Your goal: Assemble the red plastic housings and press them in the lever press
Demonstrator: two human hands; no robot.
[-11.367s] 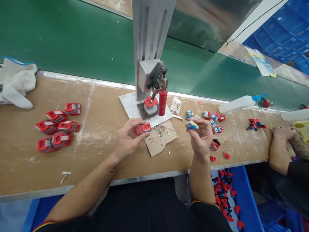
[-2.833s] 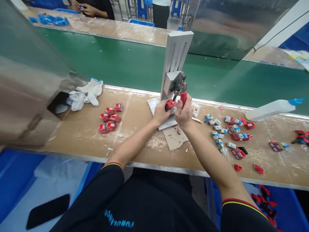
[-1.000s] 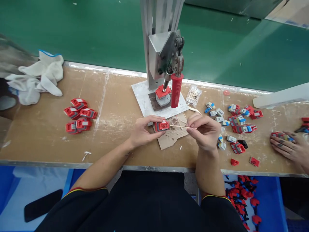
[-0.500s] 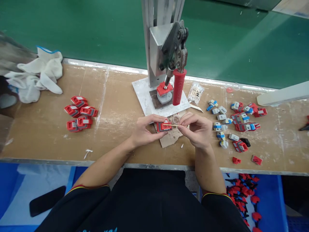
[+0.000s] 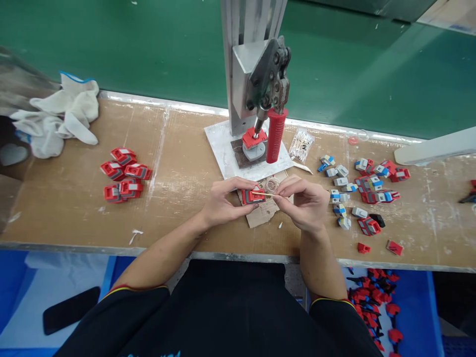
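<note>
your left hand [image 5: 223, 204] is pinching a small red part [image 5: 252, 196] over the cardboard scrap [image 5: 265, 213] on the bench [image 5: 178, 163], just in front of the press [image 5: 260, 124]. your right hand [image 5: 305, 203] is gripping a thin stick [image 5: 265, 194], its tip touching the red part.

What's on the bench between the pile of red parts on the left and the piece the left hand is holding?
Nothing. In the head view, the wooden bench is bare, only scuffed, between the pile of red parts and the red piece pinched in the left hand.
</note>
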